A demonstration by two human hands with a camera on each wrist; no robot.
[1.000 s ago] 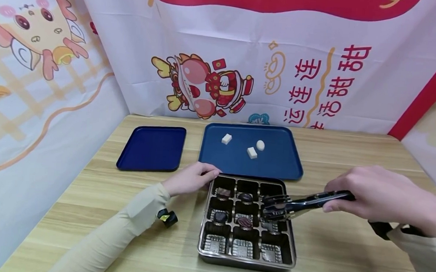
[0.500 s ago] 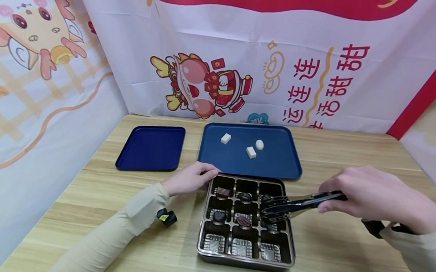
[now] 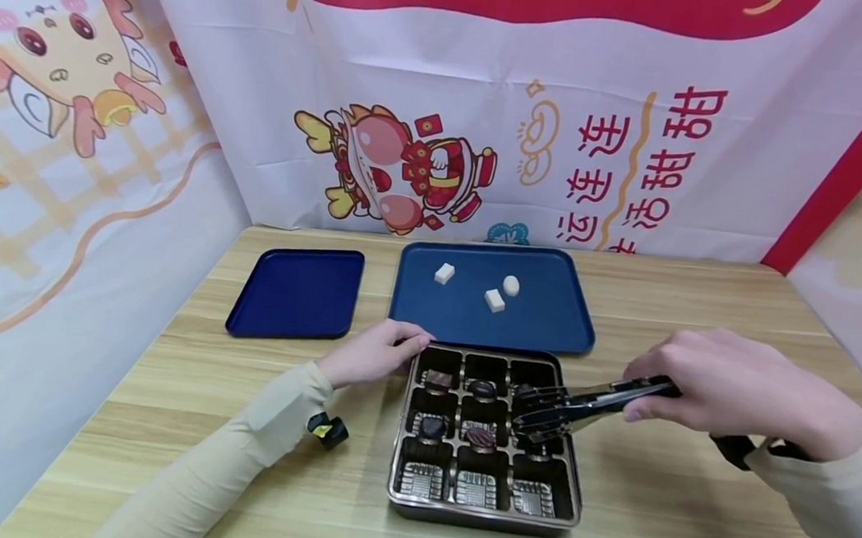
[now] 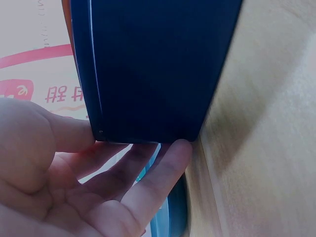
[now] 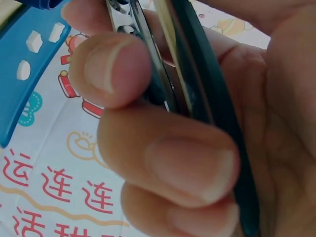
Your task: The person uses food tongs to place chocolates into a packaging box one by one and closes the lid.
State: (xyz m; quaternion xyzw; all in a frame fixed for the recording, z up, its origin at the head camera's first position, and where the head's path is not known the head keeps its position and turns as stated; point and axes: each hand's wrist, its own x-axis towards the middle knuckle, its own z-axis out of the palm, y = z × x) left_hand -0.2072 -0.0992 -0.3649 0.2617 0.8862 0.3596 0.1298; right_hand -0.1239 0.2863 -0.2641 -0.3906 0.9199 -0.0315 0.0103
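Right hand (image 3: 745,391) curled round black tongs (image 3: 580,409), tips parted; cannot tell whether anything is caught. Hand slightly farther left than a second ago, tips hardly moved within the nine-cell chocolate box (image 3: 482,516), lower centre: likely fine positioning. Left hand (image 3: 372,353) holds the box's upper-left corner. Glossy silvery inserts (image 3: 533,498); ribbed oval chocolate (image 3: 481,437) mid-box; smooth blue tray (image 3: 431,318) behind.

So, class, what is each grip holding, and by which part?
Right grip: tongs, by the handle end. Left grip: box, by its far left corner.

The right hand (image 3: 745,393) has edged nearer the compartmented box (image 3: 482,516).
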